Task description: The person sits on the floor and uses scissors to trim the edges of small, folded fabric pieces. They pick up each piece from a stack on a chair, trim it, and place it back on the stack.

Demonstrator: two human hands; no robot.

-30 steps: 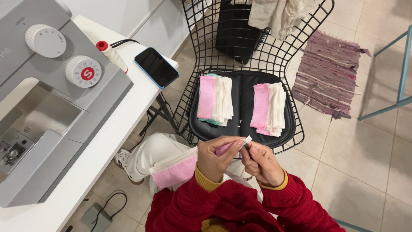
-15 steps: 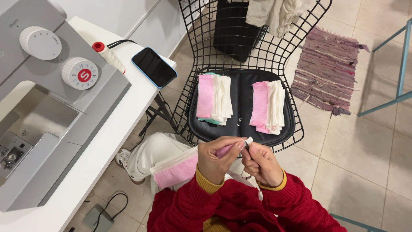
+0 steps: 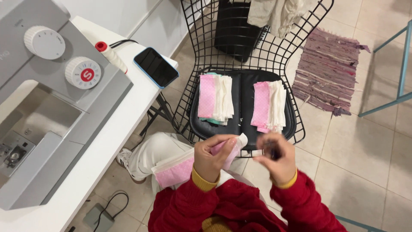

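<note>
A small pink-and-white fabric piece [image 3: 231, 148] sits low in the middle of the view, pinched in the left hand [image 3: 211, 157], whose fingers curl closed around its lower part while its white end sticks up toward 1 o'clock. The right hand [image 3: 277, 157] hovers just beside it at 3 o'clock, apart from the cloth; it is blurred, its fingers bunched around something small and dark that cannot be made out. Both wrists come out of red sleeves [image 3: 240, 208] with yellow cuffs.

At 8 o'clock from the hands, more pink dotted fabric [image 3: 175, 174] lies across the person's lap, on white trousers. At 12 o'clock stands a black wire chair [image 3: 257, 56] with a black seat cushion; on it rest two stacks of folded pink and white cloth, a left stack [image 3: 216, 99] and a right stack [image 3: 269, 106], set apart from each other. Pale cloth [image 3: 279, 13] hangs over the chair back.

At 10 o'clock a white table [image 3: 107, 141] carries a grey sewing machine [image 3: 47, 99], a dark phone [image 3: 156, 67] at its corner and a white bottle with a red cap [image 3: 110, 55]. At 2 o'clock a purple woven rug [image 3: 330, 71] lies on the tiled floor. A foot pedal [image 3: 99, 217] with its cable sits at 8 o'clock, under the table edge.
</note>
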